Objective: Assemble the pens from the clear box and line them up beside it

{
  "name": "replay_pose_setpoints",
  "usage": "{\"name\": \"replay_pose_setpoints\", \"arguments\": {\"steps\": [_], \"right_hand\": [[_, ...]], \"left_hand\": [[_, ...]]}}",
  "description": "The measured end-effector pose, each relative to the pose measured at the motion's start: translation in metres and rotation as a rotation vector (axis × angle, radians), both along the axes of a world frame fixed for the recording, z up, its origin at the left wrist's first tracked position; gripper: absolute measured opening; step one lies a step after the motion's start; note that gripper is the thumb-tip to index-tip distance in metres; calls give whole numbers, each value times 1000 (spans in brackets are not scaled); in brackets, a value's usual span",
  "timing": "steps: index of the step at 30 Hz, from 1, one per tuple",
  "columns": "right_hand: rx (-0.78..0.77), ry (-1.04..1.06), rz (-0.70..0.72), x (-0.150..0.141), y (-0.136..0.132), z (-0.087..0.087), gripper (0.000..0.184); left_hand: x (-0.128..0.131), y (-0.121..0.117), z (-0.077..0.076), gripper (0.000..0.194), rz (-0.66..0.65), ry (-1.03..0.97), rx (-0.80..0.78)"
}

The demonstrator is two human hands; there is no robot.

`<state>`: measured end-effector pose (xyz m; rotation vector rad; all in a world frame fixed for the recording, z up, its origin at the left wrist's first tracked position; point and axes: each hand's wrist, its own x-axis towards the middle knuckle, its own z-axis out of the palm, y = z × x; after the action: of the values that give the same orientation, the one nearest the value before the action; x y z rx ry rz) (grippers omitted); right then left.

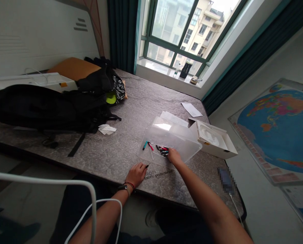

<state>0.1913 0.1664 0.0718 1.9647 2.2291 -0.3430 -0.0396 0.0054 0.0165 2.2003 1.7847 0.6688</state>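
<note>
Well; right hand point(174, 157) at pens point(162, 149)

The table point(141, 98) had a grey, mottled top with lettering point(158, 175) at its near edge; a black bag point(37, 105) lay along the left side, its strap point(76, 145) trailing nearward, with a crumpled white tissue point(107, 129) just to the right. A clear plastic bin point(184, 135) stood right of centre, white paper point(175, 118) showing at its far side, an open white box point(224, 144) on its right. A loose white sheet point(191, 109) lay far right, a blurred dark device point(227, 180) near right.
</note>
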Motion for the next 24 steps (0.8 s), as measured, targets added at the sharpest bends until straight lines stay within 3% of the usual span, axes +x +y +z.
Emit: {"name": "replay_pose_setpoints", "arguments": {"steps": [8, 14, 18, 24], "right_hand": [[45, 41, -30, 7, 3, 2, 27], [105, 224, 13, 7, 14, 4, 21], [95, 549, -38, -1, 15, 6, 24], [-247, 1221, -220, -10, -11, 16, 41]], "left_hand": [[0, 0, 0, 24, 7, -10, 12], [0, 0, -1, 24, 3, 2, 13], [0, 0, -2, 25, 5, 9, 8], [0, 1, -2, 25, 8, 12, 4]]}}
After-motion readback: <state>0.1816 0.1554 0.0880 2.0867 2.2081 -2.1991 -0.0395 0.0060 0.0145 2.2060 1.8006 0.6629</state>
